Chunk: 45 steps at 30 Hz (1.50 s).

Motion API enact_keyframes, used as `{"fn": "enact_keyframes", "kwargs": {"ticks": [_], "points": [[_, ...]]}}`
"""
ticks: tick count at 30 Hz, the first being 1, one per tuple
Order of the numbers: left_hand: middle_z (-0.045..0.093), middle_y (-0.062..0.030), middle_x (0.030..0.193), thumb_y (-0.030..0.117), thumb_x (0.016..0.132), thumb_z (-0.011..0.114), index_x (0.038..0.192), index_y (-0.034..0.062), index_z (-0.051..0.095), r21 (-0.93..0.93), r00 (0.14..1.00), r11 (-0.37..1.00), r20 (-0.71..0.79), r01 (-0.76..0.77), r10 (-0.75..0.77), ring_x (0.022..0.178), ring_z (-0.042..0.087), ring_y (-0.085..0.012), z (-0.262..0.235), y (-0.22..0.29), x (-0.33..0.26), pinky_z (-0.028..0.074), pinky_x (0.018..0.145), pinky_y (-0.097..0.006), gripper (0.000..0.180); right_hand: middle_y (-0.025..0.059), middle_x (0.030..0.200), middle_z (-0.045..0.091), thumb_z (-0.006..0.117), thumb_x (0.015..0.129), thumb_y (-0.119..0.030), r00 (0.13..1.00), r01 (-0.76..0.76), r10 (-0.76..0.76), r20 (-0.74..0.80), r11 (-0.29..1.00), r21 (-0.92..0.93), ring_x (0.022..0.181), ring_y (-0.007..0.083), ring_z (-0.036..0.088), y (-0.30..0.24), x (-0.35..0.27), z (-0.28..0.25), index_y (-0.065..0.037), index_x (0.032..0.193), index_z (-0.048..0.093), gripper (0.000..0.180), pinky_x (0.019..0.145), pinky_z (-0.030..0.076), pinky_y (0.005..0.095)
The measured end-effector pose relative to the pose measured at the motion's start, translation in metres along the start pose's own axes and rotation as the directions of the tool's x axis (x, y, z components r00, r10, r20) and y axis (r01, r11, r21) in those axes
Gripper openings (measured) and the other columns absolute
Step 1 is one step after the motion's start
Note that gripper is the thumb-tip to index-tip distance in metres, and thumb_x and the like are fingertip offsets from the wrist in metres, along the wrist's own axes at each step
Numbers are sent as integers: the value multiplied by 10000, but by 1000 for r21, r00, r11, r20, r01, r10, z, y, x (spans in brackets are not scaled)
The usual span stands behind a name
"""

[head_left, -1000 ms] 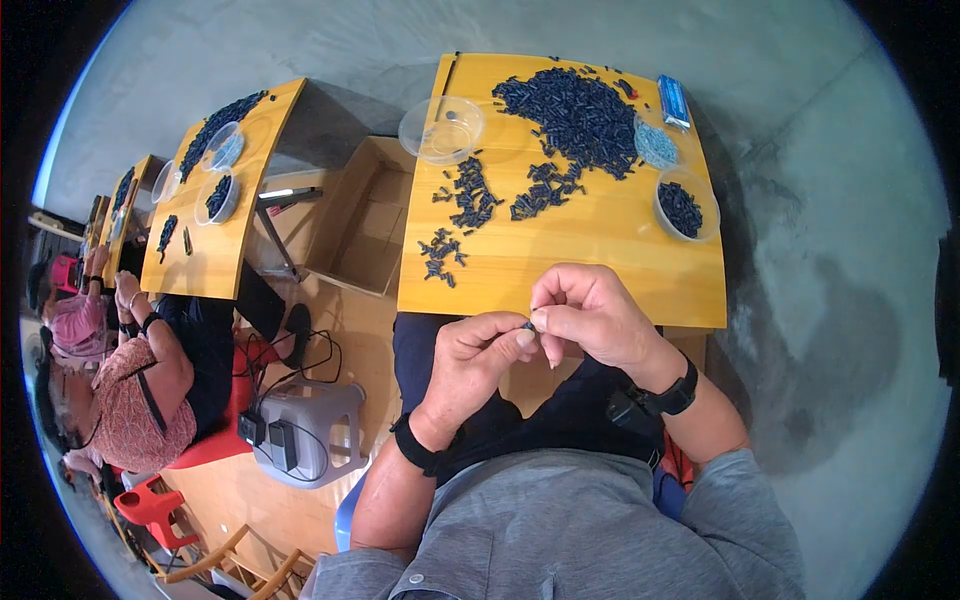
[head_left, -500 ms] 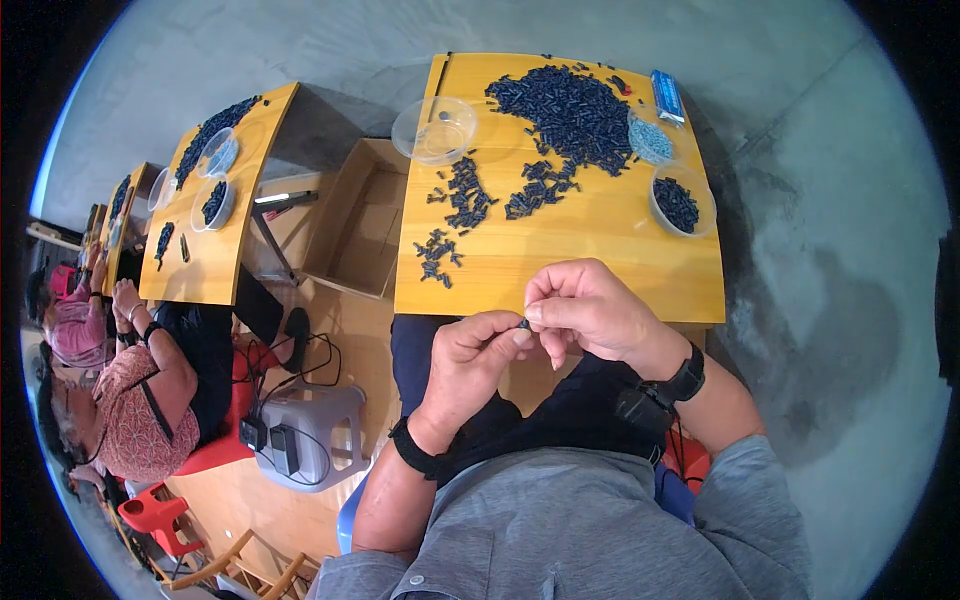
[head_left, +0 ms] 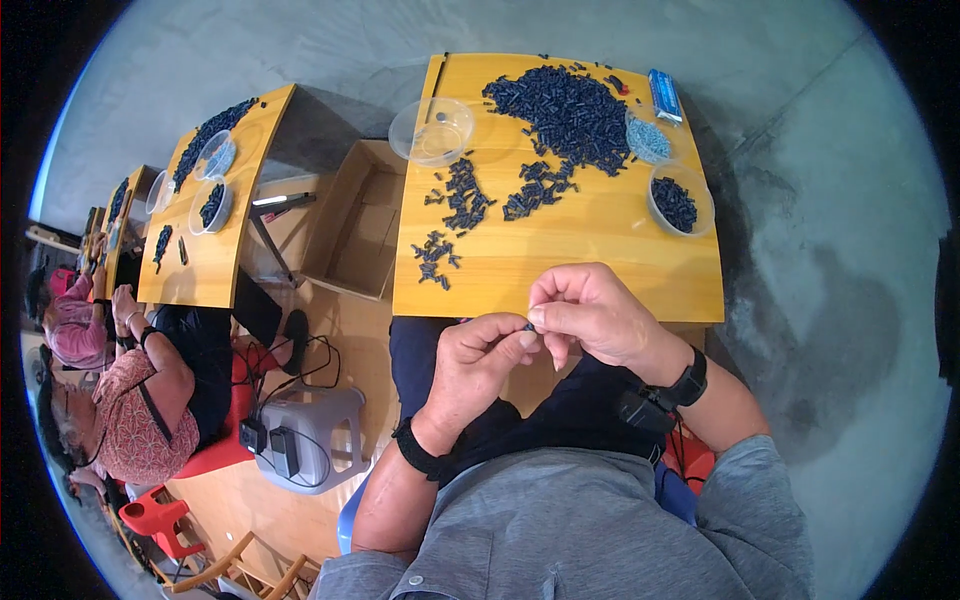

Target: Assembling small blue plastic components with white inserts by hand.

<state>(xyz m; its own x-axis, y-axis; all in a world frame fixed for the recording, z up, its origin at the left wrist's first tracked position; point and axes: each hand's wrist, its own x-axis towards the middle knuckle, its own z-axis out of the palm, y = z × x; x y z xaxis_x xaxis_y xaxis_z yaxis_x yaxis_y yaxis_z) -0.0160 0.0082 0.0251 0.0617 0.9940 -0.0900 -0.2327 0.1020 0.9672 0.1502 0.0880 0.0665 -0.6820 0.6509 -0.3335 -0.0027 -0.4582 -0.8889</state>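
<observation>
A yellow wooden worktop [head_left: 600, 255] stood before the person, its far half covered by a large heap of small dark pieces [head_left: 565, 105], with smaller clusters [head_left: 465, 195] trailing toward the near left corner. Nothing lay between the hands and the near edge of the worktop. An open cardboard box [head_left: 360, 215] sat on the floor just left of the worktop, and a grey plastic stool [head_left: 305, 435] carrying cables and dark units stood lower left. Further left, other yellow worktops [head_left: 215, 200] held similar dark pieces, with other people seated beside them.

Containers: a clear round dish [head_left: 432, 130] at the far left corner held only one or two small pieces; a clear dish [head_left: 680, 198] at the right edge held dark pieces; a smaller dish [head_left: 648, 138] behind it held pale blue-grey pieces, next to a flat blue packet [head_left: 664, 95].

The left hand [head_left: 480, 360] and right hand [head_left: 590, 315] met just in front of the near edge, above the lap, fingers curled in and fingertips pinched together on one small dark piece [head_left: 528, 326], mostly hidden by the fingers.

Compared with the frame one second earlier, the hands stayed in the same place and in the same pinch; the worktop contents lay unchanged
</observation>
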Motion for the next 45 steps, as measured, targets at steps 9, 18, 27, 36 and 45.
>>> {"fn": "enact_keyframes", "kwargs": {"ticks": [9, 18, 27, 36, 45], "points": [[668, -26, 785, 57, 890, 613, 932, -19, 667, 62, 998, 998, 53, 21, -24, 707, 606, -74, 2, 6, 0, 495, 661, -208, 103, 77, 710, 620, 560, 865, -33, 1000, -6, 6, -10, 999, -47, 505, 92, 575, 1, -4, 0, -2, 853, 547, 36, 451, 457, 213], [670, -26, 777, 51, 874, 621, 907, -19, 671, 111, 998, 994, 57, 21, -28, 701, 608, -72, 8, 7, -4, 489, 651, -209, 93, 61, 675, 598, 564, 841, -25, 999, -35, 35, 21, 999, -16, 494, 97, 567, 0, -9, -3, -4, 829, 541, 33, 442, 452, 221], [674, -30, 794, 49, 866, 624, 922, -23, 669, 158, 997, 987, 81, 4, -17, 707, 606, -65, 14, 7, -10, 483, 641, -208, 102, 51, 715, 584, 582, 842, -29, 998, -29, 29, 53, 1000, 1, 543, 100, 594, 3, -19, -5, 4, 865, 552, 50, 478, 510, 236], [658, -38, 746, 53, 862, 608, 892, -16, 664, 210, 995, 976, 85, -59, 42, 684, 584, -60, 12, 8, -12, 474, 619, -219, 94, 38, 674, 583, 553, 824, -21, 1000, 17, -17, -5, 994, -107, 506, 86, 564, 3, -20, 1, 7, 833, 558, 30, 440, 450, 221], [655, -21, 758, 84, 890, 617, 913, -2, 666, 176, 994, 982, 86, -75, 61, 638, 557, -67, 9, 6, -14, 462, 590, -218, 101, 52, 709, 614, 555, 850, -41, 999, 19, -13, 41, 990, -141, 538, 95, 592, -4, -20, 3, 35, 895, 605, 102, 475, 477, 217]]}}
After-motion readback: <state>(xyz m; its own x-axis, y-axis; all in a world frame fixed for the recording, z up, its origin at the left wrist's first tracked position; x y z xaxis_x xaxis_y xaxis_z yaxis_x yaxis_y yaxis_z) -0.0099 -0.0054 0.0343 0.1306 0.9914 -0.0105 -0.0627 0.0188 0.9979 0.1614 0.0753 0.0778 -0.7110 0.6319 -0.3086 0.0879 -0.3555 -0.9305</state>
